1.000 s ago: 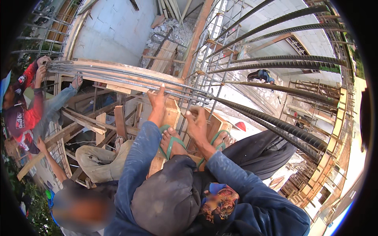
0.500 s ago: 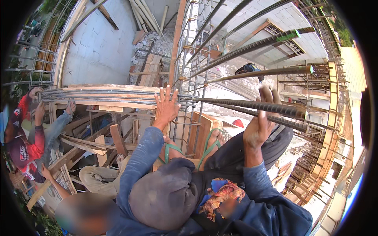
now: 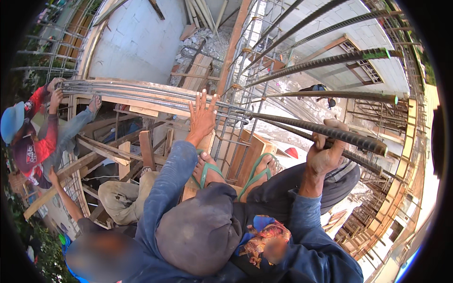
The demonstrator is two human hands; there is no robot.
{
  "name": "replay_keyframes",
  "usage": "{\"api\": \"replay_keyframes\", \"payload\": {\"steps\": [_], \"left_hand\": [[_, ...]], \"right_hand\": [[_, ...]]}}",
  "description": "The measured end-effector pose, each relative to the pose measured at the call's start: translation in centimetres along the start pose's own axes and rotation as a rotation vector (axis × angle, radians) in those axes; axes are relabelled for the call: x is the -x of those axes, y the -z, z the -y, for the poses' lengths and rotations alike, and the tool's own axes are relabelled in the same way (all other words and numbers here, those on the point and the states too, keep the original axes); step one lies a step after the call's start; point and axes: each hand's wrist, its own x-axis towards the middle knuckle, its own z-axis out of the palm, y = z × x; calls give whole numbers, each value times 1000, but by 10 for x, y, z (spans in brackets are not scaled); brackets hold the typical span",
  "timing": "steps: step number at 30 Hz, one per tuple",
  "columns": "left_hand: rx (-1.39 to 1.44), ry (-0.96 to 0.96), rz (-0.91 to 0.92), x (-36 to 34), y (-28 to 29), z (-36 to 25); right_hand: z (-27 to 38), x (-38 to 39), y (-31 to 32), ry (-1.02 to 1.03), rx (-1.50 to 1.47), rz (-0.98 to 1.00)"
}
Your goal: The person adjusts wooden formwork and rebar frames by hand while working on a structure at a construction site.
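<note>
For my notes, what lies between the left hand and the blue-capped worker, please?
The head view shows thin steel bars and a wooden board between the left hand and that worker.

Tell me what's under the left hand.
Thin steel bars run beneath the left hand, showing on both sides of it. The stretch it covers is hidden, so I can't tell whether anything is tied there.

The right hand (image 3: pixel 325 159), raised open half a second ago, now curls around a thick ribbed bar (image 3: pixel 363 142) toward 3 o'clock; the left hand (image 3: pixel 203 117), fingers lifted a second ago, lies flat on thin rods (image 3: pixel 141 92).
</note>
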Motion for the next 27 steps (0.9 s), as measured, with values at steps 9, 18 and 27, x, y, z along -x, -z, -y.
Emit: {"api": "replay_keyframes", "payload": {"steps": [9, 18, 27], "left_hand": [[-62, 96, 152, -2, 4, -6], [43, -39, -139, 0, -9, -27], [-42, 35, -60, 2, -6, -17]], "right_hand": [[-1, -2, -1, 73, -70, 68], [7, -12, 12, 71, -88, 191], [2, -4, 1, -59, -32, 48]]}}
